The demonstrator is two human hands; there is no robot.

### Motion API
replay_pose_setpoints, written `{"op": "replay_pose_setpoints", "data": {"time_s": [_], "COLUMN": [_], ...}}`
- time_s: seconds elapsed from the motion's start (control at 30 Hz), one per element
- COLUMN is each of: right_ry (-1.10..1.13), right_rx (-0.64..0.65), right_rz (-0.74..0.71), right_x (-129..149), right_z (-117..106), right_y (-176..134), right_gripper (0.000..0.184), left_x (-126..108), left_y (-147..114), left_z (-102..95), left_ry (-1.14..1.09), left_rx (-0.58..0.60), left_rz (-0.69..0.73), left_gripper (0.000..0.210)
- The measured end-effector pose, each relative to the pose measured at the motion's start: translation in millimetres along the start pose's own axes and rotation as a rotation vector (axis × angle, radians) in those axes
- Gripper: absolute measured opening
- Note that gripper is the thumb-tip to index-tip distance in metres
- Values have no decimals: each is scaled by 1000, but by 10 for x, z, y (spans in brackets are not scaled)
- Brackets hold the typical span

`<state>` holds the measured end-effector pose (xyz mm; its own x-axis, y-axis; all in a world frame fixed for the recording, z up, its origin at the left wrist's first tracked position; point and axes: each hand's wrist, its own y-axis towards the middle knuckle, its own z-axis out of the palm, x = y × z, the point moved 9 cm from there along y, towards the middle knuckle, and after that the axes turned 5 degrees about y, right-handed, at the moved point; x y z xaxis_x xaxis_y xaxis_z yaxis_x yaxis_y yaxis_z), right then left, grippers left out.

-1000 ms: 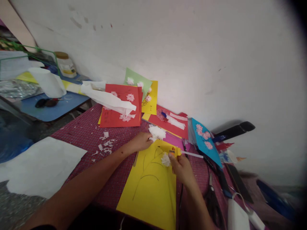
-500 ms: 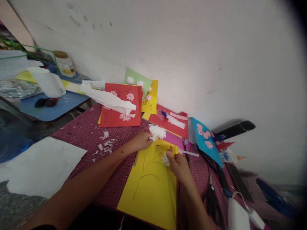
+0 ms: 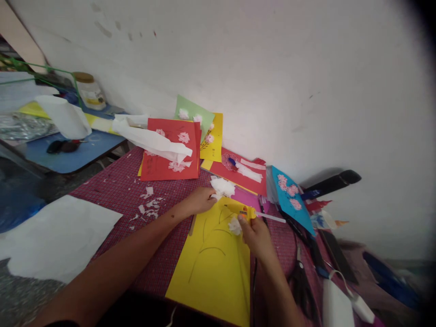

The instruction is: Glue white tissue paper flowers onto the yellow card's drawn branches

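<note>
A yellow hot glue gun [image 3: 251, 212] is gripped in my right hand [image 3: 257, 236]; its nozzle points left and a clear glue stick sticks out of its back. My left hand [image 3: 202, 200] is closed, pinching a small piece of white tissue paper [image 3: 215, 196] just left of the nozzle. Beyond its fingertips lies a pile of white tissue pieces [image 3: 224, 186]. Under the glue gun is a yellow sheet [image 3: 214, 281] with dark curved lines drawn on it. A white tissue flower [image 3: 235, 226] rests on that sheet, partly beside my right fingers.
Red cards [image 3: 170, 175] with pink flowers and a long strip of tissue [image 3: 153, 143] lie at the back. Paper scraps [image 3: 150, 209] are scattered left of my forearm. Scissors [image 3: 301, 281], a blue card [image 3: 289, 213] and a white power strip [image 3: 337, 304] are on the right.
The glue gun and my right hand have shifted slightly right, so its nozzle is a little farther from my left fingers. My left hand stays nearly in place.
</note>
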<state>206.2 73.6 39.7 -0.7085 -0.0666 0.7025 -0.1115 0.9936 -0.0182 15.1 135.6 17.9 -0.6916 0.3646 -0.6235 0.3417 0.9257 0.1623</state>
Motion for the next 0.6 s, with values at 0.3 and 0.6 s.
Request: {"op": "replay_pose_setpoints", "data": {"time_s": [0.3, 0.6], "right_ry": [9, -37], "right_rx": [31, 47], "right_rz": [17, 66], "right_x": [-72, -39], "right_z": [95, 25], "right_y": [27, 16], "right_gripper": [45, 48], "left_x": [3, -15], "left_y": [2, -4], "left_z": [10, -23], "left_ry": [5, 29], "left_rx": [-4, 12], "left_rz": [12, -15], "left_gripper": [17, 20]}}
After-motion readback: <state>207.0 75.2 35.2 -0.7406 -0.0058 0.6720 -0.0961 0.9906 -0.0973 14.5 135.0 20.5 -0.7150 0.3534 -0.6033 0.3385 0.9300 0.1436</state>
